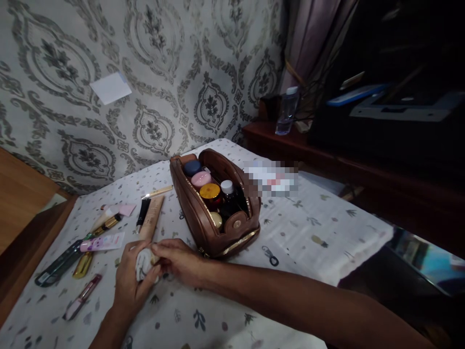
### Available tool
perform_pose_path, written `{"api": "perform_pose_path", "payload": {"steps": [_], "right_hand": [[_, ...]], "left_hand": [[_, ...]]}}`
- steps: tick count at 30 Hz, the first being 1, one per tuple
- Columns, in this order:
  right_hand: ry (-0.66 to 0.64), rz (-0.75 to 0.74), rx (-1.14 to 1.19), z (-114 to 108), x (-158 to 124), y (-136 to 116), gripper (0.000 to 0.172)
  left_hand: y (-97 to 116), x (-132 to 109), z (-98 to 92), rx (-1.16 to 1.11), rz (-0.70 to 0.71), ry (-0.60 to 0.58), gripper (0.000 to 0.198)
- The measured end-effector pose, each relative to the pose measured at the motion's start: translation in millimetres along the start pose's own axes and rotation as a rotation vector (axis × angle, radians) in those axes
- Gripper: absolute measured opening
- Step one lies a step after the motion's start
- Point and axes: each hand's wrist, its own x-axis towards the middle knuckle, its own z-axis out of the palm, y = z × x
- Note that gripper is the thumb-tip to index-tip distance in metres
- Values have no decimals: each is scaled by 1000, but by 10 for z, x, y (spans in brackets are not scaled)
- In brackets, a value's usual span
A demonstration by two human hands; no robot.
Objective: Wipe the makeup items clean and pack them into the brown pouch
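Observation:
My left hand [126, 277] is wrapped round a small white bundle [144, 264] that looks like rolled cloth; the fingers cover much of it. On its right side my right hand [179, 261] pinches the bundle's edge, fingertips partly hidden. Just beyond my hands lie a beige tube [152, 219] and a shorter black tube [143, 215], side by side. A brown leather toiletry bag [192, 218] stands unzipped to the right of them. Inside it are a jar with an amber lid [209, 192], a pink-lidded jar [201, 179], a dark blue lid [193, 167] and a white-capped bottle [227, 187].
To the left, several cosmetics lie scattered on the patterned sheet [203, 295], among them a purple-white tube [103, 242], a dark green bottle [60, 264] and a pinkish slim tube [82, 296]. A water bottle [286, 111] stands on the wooden ledge [269, 138] at the back right.

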Motion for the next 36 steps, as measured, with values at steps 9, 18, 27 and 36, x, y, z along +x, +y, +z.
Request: {"api": "perform_pose_path", "payload": {"steps": [9, 18, 27, 36], "right_hand": [[-74, 21, -115, -35, -6, 29, 61], [-157, 33, -54, -34, 2, 58, 62], [99, 34, 147, -6, 60, 83, 59], [-43, 172, 93, 42, -35, 39, 66]], "left_hand": [[9, -13, -75, -86, -251, -16, 27], [29, 64, -111, -307, -419, -48, 38], [68, 20, -7, -89, -318, 37, 20], [105, 7, -30, 3, -203, 123, 17]]}}
